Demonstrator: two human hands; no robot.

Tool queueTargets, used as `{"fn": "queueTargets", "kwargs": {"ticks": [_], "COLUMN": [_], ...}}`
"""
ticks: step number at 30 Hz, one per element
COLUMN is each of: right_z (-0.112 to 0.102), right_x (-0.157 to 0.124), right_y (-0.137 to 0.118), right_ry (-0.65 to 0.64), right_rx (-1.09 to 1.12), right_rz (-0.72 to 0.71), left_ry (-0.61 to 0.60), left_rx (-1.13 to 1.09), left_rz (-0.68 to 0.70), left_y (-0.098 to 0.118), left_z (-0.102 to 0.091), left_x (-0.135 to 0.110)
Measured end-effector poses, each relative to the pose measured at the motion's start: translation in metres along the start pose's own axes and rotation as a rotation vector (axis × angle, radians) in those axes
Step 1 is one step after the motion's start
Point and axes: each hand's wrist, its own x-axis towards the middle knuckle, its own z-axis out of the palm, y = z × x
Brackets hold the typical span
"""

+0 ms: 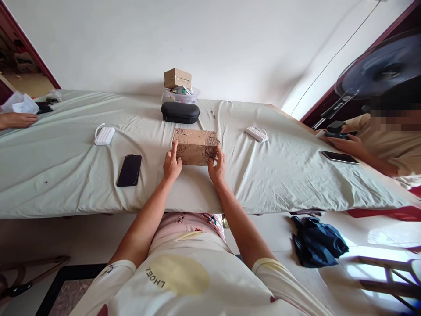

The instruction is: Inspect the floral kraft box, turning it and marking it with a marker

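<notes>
A brown cardboard box (196, 146) printed with dark flower outlines lies on the table's pale cloth (66, 166), straight ahead of me. My left hand (172, 163) rests at the box's left end, forefinger stretched up along its side, other fingers curled. My right hand (217, 166) touches the box's right front corner, fingers spread against it. Neither hand lifts the box.
A black phone (129, 170) lies left of the box, a white pouch (104, 135) beyond it. Behind the box sit a black case (180, 112), a clear tub (180, 95) topped by a small carton (177, 78). Other people sit at left (16, 120) and right (362, 149), near a fan (378, 70).
</notes>
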Motion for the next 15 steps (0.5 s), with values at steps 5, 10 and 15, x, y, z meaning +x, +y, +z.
{"fn": "queueTargets", "kwargs": {"ticks": [5,10,15], "right_z": [0.002,-0.011,-0.028], "right_x": [0.0,0.005,0.008], "right_y": [0.002,0.001,-0.007], "right_ry": [-0.061,-0.02,-0.213], "right_rx": [-0.027,-0.15,-0.483], "right_rz": [0.068,0.226,0.406], "left_ry": [0.038,0.062,0.075], "left_rx": [-0.004,0.008,-0.005], "left_rz": [0.025,0.037,0.059], "left_y": [-0.003,-0.005,-0.011], "left_z": [0.004,0.006,0.009], "left_x": [0.001,0.001,0.003]}}
